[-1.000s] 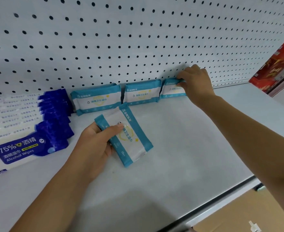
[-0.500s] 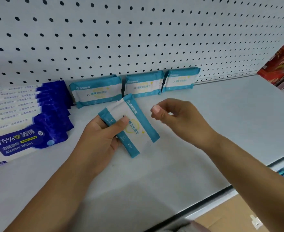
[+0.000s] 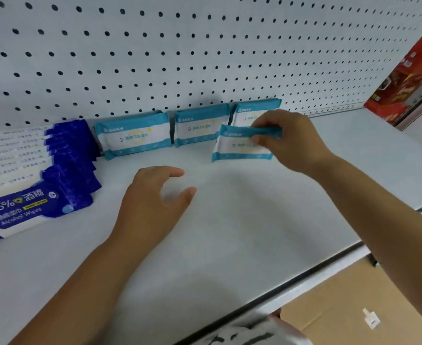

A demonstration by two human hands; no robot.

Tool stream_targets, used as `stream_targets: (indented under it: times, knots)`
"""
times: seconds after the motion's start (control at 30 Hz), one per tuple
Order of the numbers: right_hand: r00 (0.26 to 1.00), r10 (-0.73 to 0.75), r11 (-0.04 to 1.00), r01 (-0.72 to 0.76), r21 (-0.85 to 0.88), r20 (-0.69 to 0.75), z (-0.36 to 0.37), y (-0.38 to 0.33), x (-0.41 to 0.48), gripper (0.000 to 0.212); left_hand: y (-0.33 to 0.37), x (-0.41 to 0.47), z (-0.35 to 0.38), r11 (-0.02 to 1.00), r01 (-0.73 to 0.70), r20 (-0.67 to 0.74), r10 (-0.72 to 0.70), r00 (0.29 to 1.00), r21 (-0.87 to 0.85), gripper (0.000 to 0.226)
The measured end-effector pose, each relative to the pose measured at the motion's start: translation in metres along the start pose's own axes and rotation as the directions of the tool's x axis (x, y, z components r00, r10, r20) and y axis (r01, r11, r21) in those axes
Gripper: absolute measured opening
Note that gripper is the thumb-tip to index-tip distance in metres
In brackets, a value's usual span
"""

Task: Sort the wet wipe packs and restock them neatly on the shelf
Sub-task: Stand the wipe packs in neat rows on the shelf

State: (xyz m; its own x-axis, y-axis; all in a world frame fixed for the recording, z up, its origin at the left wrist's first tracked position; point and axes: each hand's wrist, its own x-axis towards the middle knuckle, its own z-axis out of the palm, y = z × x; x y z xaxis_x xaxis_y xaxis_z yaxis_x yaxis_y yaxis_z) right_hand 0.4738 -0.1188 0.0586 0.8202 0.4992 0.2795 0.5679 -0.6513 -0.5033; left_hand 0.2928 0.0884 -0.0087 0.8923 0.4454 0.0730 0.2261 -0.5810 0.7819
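Pinching one teal pack (image 3: pixel 240 148), three standing

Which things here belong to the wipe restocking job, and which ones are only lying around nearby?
Belong to the job:
held teal pack, pinched by the right hand
row of teal packs against the pegboard
blue alcohol wipe packs at the left
shelf
left hand, empty

Only lying around:
red box at the far right
cardboard box below the shelf

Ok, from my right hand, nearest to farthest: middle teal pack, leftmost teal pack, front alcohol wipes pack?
1. Middle teal pack, back row, left of right hand.
2. Leftmost teal pack, further left.
3. Front alcohol wipes pack, far left.
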Motion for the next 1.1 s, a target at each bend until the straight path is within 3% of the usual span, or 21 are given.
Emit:
stream_targets:
  times: [0.1,0.2,0.33,0.7,0.9,1.1]
  knots:
    - [1.000,-0.009,0.994,0.009,-0.109,-0.007,-0.001,0.017,0.024,0.015,-0.009,0.002,0.002,0.987,-0.097,0.031,0.094,0.995,0.127,0.047]
    - [1.000,0.002,0.983,0.000,-0.181,0.012,0.002,0.037,0.048,0.017,-0.015,0.005,0.001,0.972,-0.101,0.088,0.084,0.993,0.210,0.050]
    - [1.000,0.018,0.946,-0.008,-0.324,0.026,0.005,0.051,0.071,0.018,-0.014,0.007,-0.001,0.968,-0.097,0.103,0.074,0.992,0.232,0.049]
    - [0.998,-0.028,0.876,-0.001,-0.483,-0.053,0.017,0.052,0.083,0.031,-0.016,0.013,0.003,0.950,-0.117,0.106,0.089,0.990,0.291,0.043]
    - [0.988,-0.051,0.889,-0.022,-0.458,-0.147,0.027,0.031,0.036,0.041,-0.017,0.012,0.002,0.945,-0.152,0.118,0.122,0.985,0.290,0.045]
    - [0.994,0.112,0.938,-0.112,-0.328,-0.021,0.042,-0.018,-0.084,0.056,-0.020,0.006,0.002,0.909,-0.271,0.157,0.232,0.960,0.315,0.049]
